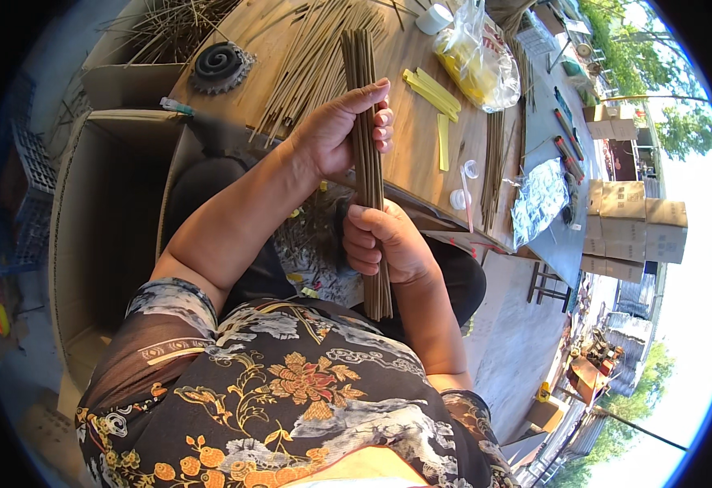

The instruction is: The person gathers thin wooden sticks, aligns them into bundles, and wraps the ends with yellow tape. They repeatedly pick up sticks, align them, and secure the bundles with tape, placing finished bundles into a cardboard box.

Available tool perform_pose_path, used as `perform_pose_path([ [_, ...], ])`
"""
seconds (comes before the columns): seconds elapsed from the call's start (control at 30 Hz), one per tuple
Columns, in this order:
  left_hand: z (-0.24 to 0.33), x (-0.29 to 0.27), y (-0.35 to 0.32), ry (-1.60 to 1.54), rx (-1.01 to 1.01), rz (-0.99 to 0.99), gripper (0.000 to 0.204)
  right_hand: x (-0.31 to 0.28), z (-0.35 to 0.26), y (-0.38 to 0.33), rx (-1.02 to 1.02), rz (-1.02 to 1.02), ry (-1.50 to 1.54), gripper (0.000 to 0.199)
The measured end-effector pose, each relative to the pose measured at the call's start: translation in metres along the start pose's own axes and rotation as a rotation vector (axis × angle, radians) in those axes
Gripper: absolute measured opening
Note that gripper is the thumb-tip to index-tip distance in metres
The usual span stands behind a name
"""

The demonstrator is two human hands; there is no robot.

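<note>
I hold a long bundle of thin brown sticks (pixel 363 81) upright in front of me. My left hand (pixel 341 130) grips the bundle around its upper middle, thumb on top. Lower down, my right hand (pixel 380 241) is closed around the same bundle, whose bottom end pokes out below my fist. Behind it lies a wooden table (pixel 409 154) with a loose spread of the same sticks (pixel 307 61).
On the table are yellow paper strips (pixel 433 93), a clear plastic bag with yellow contents (pixel 476 61), a white tape roll (pixel 433 18), small clear caps (pixel 460 198) and a dark spiral coil (pixel 218 65). An open cardboard box (pixel 104 228) stands at my left. Stacked cartons (pixel 636 224) are at the right.
</note>
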State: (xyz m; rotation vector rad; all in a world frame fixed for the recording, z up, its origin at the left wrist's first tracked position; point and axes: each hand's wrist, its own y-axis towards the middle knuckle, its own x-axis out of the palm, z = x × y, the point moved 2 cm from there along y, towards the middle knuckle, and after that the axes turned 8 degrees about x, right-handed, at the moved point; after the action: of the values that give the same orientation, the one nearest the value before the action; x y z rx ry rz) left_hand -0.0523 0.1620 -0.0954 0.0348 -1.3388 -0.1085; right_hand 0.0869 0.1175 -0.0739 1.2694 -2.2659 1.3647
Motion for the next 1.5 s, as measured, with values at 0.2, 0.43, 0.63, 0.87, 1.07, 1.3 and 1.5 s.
perform_pose_path([
  [0.2, 0.0, -0.003, -0.001, 0.288, 0.088, 0.26, 0.017, -0.006, 0.004, 0.009, -0.137, 0.324, -0.36, 0.014],
  [0.43, -0.001, -0.005, -0.001, 0.217, -0.021, 0.264, 0.02, -0.011, 0.013, 0.014, -0.161, 0.157, -0.257, 0.023],
  [0.63, 0.003, 0.002, -0.001, -0.052, -0.016, -0.082, 0.023, -0.009, 0.014, 0.008, 0.001, -0.361, 0.21, 0.025],
  [0.87, -0.002, 0.001, -0.003, 0.373, 0.133, 0.3, 0.013, -0.006, 0.009, 0.013, -0.183, 0.536, -0.595, 0.017],
  [1.07, 0.003, 0.007, -0.004, -0.026, 0.023, -0.097, 0.013, -0.007, 0.01, 0.005, -0.076, 0.025, -0.119, 0.022],
  [1.3, -0.002, 0.007, -0.007, 0.35, 0.157, 0.23, 0.015, -0.009, 0.015, 0.014, -0.206, 0.383, -0.473, 0.022],
  [1.5, 0.003, 0.01, -0.006, 0.039, 0.078, 0.006, 0.016, -0.005, 0.01, 0.006, -0.068, 0.029, -0.131, 0.022],
])
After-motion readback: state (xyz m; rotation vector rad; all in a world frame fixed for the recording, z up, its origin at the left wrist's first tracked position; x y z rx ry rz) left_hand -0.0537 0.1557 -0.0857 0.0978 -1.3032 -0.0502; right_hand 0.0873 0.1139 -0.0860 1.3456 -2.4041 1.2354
